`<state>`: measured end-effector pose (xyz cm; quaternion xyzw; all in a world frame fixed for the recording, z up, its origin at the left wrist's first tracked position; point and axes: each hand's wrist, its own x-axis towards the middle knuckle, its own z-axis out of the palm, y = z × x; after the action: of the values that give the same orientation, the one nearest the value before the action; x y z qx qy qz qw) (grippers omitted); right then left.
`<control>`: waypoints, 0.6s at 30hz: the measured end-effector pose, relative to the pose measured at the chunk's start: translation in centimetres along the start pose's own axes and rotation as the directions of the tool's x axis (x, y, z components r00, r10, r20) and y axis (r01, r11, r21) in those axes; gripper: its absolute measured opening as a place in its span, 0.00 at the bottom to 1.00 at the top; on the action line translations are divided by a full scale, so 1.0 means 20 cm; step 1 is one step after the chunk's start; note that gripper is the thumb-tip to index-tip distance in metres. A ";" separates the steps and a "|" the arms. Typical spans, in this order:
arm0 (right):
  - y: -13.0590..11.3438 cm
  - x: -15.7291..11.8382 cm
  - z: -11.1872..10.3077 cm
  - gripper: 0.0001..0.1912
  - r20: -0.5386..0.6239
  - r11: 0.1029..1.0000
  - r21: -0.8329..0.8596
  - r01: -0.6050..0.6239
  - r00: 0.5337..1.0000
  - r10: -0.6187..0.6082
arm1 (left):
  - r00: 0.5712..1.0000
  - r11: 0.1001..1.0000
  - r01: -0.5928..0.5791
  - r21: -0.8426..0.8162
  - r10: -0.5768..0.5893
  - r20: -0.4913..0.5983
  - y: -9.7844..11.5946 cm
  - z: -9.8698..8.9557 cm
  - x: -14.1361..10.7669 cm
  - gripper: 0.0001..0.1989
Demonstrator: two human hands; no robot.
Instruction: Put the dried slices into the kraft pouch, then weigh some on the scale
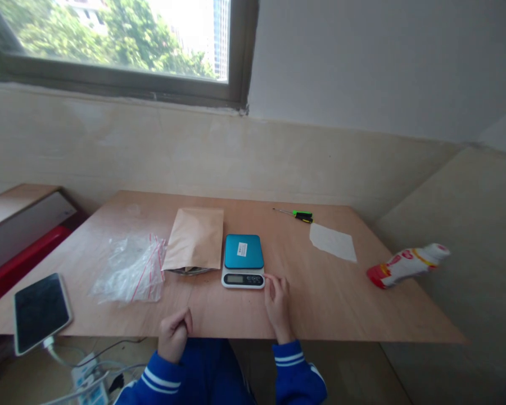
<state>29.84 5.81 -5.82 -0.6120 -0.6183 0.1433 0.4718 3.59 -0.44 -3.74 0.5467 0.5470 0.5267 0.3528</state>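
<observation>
A small digital scale (243, 253) with a teal top and a white front panel lies at the middle of the wooden table. My right hand (277, 304) rests at the scale's lower right corner, fingers curled, a fingertip at its edge. My left hand (175, 333) is closed in a loose fist at the table's front edge, and nothing shows in it. Left of the scale lies a brown paper bag (196, 239), its opening towards me. Clear plastic zip bags (129, 270) with red strips are piled beside it.
A tablet (42, 312) with a white cable lies at the front left. Screwdrivers (302, 215) and a white paper piece (333, 242) lie at the back right. A red and white bottle (407, 264) is near the right edge. Below the table is a power strip (88, 379).
</observation>
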 end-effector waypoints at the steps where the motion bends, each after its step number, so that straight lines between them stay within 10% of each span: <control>1: -0.01 0.00 0.00 0.13 0.025 0.999 -0.020 0.028 0.999 -0.027 | 1.000 1.000 0.001 0.008 -0.001 0.030 0.01 0.02 -0.03 0.09; 8: -0.02 -0.02 0.03 0.13 0.125 0.968 -0.168 0.188 0.978 -0.168 | 0.996 0.998 -0.010 0.064 0.004 0.088 0.03 0.11 -0.12 0.13; 18: -0.02 -0.02 0.05 0.15 0.143 0.939 -0.256 0.230 0.970 -0.198 | 0.998 0.975 0.008 0.223 0.007 -0.062 -0.05 -0.11 0.04 0.12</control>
<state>28.73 5.80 -6.14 -0.5906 -0.7211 0.0402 0.3601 1.14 0.00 -4.20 0.5660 0.6137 0.4787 0.2718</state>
